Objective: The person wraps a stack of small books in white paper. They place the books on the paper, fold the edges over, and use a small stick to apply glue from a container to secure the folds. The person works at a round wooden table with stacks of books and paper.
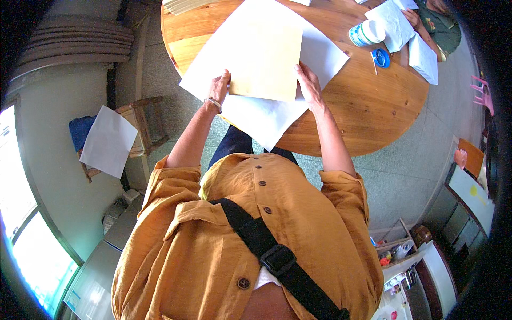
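A tan rectangular sheet or board (266, 60) lies over a large white sheet of paper (208, 66) on a round wooden table (380, 100). My left hand (219, 88), with a bracelet at the wrist, holds the tan piece at its lower left edge. On its right edge my right hand (310, 86) grips it, thumb on top and fingers along the side. One corner of the white paper hangs past the table's near edge towards my body. Whether the tan piece rests flat on the paper or is slightly raised, I cannot tell.
A white and blue tub (366, 33), a blue lid (381, 58) and a thin stick (374, 64) sit at the right. Beyond them, another person's hand (411, 18) touches white wrapped bundles (390, 24). A tan stack (188, 5) stands far left. Left, a wooden chair (146, 124) bears paper (109, 140).
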The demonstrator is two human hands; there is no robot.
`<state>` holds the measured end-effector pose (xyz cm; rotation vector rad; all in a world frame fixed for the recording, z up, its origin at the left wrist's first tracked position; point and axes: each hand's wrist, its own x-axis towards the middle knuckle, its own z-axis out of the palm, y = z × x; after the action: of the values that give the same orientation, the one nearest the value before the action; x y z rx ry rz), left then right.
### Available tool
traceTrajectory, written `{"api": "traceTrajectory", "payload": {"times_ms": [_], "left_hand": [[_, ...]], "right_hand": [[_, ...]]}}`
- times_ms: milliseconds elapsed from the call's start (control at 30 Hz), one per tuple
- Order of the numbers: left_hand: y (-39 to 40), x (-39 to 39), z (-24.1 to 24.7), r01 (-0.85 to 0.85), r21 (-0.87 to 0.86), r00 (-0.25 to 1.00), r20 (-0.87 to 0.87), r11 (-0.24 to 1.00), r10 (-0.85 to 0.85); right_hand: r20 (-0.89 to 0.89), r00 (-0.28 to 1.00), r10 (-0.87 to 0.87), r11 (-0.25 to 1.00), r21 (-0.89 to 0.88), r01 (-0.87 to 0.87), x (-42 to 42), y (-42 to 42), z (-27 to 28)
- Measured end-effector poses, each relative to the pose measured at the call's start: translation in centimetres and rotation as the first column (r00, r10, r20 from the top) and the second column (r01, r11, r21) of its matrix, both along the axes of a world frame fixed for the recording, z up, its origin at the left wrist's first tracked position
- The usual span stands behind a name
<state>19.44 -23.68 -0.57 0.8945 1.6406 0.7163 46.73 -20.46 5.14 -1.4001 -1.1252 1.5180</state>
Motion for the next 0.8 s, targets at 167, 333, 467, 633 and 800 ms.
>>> {"api": "traceTrajectory", "payload": {"times_ms": [167,333,467,633,800], "left_hand": [[0.0,0.3,1.0,-0.019,0.01,0.99,0.139,1.0,0.017],[0.0,0.0,1.2,0.008,-0.009,0.986,0.169,1.0,-0.006],[0.1,0.2,1.7,-0.007,-0.024,0.983,0.183,1.0,0.012],[0.0,0.0,2.0,-0.009,-0.024,0.984,0.178,1.0,0.013],[0.2,0.4,2.8,-0.013,-0.045,0.989,0.146,0.999,0.02]], "right_hand": [[-0.102,0.995,0.015,0.996,-0.084,-0.024,0.3,0.0,0.0],[-0.165,0.986,0.008,0.997,-0.077,-0.021,0.3,0.0,-0.3],[-0.168,0.986,-0.02,1.0,-0.008,0.019,-0.1,-0.2,0.3],[-0.168,0.985,0.029,1.0,-0.007,-0.03,0.3,-0.2,0.1],[-0.243,0.969,0.041,0.998,-0.037,-0.051,0.4,-0.2,0.3]]}}
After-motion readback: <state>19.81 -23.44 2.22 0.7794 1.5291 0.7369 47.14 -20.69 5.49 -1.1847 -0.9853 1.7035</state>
